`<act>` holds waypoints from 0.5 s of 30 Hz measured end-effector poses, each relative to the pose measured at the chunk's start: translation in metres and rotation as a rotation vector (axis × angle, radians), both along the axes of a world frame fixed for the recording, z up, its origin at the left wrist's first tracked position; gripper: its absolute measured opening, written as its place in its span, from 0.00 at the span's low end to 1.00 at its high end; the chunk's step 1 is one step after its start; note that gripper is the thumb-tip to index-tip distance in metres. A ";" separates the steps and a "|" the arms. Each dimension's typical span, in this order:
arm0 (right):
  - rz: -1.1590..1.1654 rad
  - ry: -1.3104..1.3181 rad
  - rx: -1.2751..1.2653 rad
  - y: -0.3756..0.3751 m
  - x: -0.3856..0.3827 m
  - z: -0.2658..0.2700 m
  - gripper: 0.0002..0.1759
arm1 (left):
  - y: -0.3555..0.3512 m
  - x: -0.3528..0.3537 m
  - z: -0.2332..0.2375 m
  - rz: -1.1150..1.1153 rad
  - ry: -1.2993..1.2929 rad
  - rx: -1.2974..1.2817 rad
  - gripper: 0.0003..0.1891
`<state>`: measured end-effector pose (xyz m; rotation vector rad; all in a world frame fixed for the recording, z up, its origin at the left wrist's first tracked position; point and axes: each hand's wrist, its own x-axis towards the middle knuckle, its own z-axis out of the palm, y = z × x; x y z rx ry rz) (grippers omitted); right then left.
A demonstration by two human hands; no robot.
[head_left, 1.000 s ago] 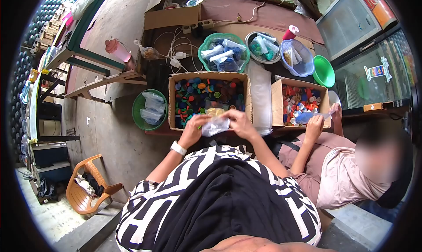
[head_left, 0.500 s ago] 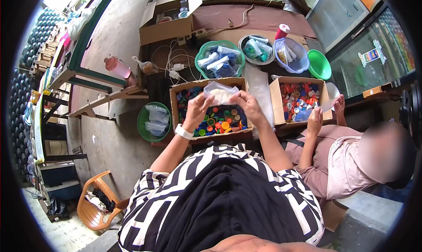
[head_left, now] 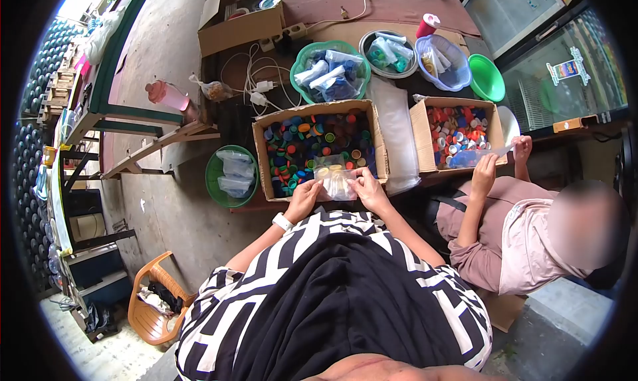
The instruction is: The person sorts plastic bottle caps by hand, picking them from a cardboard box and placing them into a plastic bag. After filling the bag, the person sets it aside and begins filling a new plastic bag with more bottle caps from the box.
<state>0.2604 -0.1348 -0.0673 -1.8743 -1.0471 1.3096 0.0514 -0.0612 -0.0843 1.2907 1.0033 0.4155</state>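
Note:
A clear plastic bag (head_left: 335, 183) with pale, cream-coloured pieces inside is stretched between my two hands. My left hand (head_left: 306, 199), below a white wristband, pinches the bag's left edge. On the opposite edge, my right hand (head_left: 368, 189) grips it with closed fingers. Both hands are over the near side of a cardboard box (head_left: 260, 161) full of bottle caps (head_left: 312, 138) in many colours. The bag covers part of the caps, and its pieces are too small to make out singly.
To the right, a person (head_left: 487, 175) holds a clear bag over a second cap-filled box (head_left: 420, 131). Behind stand a green basin (head_left: 298, 82), a metal bowl (head_left: 367, 62) and a lilac basin (head_left: 452, 60), all holding filled bags. A green basket (head_left: 212, 181) with bags is at left.
Both my hands have come down and closer to my body with the bag, from above the box's middle to its near edge. The cap box shows more openly.

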 end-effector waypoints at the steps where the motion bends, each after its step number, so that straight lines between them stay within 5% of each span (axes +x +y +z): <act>1: 0.032 -0.022 0.020 -0.001 0.000 -0.003 0.20 | -0.001 -0.001 0.001 -0.009 -0.023 0.003 0.20; 4: -0.087 0.032 0.063 -0.009 -0.013 -0.006 0.17 | -0.003 -0.005 -0.003 -0.055 0.154 0.035 0.11; 7: -0.152 0.028 0.044 -0.012 -0.019 0.003 0.14 | -0.011 -0.005 -0.005 0.027 0.241 0.096 0.15; 9: 0.015 -0.139 0.247 -0.016 -0.017 -0.006 0.13 | -0.013 -0.006 -0.004 0.067 0.251 0.264 0.16; 15: 0.196 -0.144 0.222 -0.019 -0.016 0.004 0.20 | -0.017 -0.006 0.007 0.001 0.242 0.556 0.14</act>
